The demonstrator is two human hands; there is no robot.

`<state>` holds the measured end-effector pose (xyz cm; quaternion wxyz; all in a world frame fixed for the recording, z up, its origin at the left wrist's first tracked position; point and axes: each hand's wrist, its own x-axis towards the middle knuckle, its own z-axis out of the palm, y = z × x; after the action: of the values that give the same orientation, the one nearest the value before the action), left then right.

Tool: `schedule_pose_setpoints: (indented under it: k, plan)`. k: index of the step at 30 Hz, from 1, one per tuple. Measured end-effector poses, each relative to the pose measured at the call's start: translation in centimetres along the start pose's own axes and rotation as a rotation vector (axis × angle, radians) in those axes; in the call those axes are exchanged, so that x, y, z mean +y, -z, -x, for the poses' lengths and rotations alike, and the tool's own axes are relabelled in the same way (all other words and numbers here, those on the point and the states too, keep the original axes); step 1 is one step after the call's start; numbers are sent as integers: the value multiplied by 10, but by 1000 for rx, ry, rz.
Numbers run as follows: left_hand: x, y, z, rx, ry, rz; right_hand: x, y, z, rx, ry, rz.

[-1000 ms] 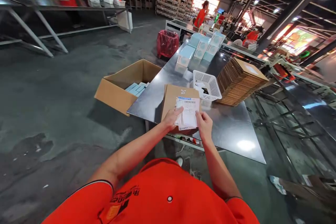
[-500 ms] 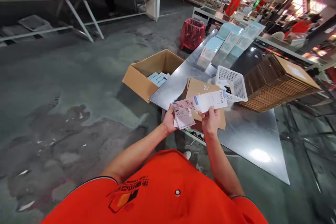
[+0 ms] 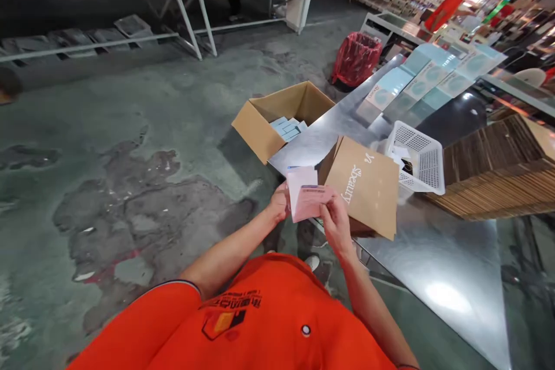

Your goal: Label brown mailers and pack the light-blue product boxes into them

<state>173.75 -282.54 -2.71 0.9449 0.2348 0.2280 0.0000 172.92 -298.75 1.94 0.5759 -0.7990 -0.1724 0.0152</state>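
Note:
Both my hands hold a small stack of paper slips (image 3: 306,195), white and pinkish, just off the near corner of the steel table (image 3: 442,266). My left hand (image 3: 280,205) pinches the stack's left edge. My right hand (image 3: 335,224) grips its lower right edge, thumb on top. Right behind the slips a closed brown cardboard box (image 3: 366,185) with printed lettering rests on the table. A white perforated basket (image 3: 416,157) with small items stands beyond the box.
An open carton (image 3: 281,121) with pale blue packs sits on the floor left of the table. Flat cardboard sheets (image 3: 498,176) are stacked at right. Light blue product boxes (image 3: 416,81) and a red-lined bin (image 3: 356,59) lie farther back. A person in orange stands far off.
The slips were lifted off the brown box and drawn back together in front of me; the long white one, spread out half a second ago, is now folded in. The view has swung left.

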Motion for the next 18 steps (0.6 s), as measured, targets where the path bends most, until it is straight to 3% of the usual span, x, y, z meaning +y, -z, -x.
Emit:
schedule_pose_setpoints:
  k: [2, 4, 9, 15, 18]
  plan:
    - [8, -5, 1, -34, 7, 16, 3, -10, -6, -107, -2, 31]
    - [17, -9, 2, -8, 33, 55, 7, -16, -12, -105, -55, 38]
    - [34, -14, -1, 115, -57, 124, 14, -15, -22, 104, -134, 34]
    - [52, 2, -23, 190, -277, 147, 13, 13, -40, 399, -109, -8]
    - [62, 15, -35, 303, -341, 93, 14, 23, -57, 398, -81, -2]
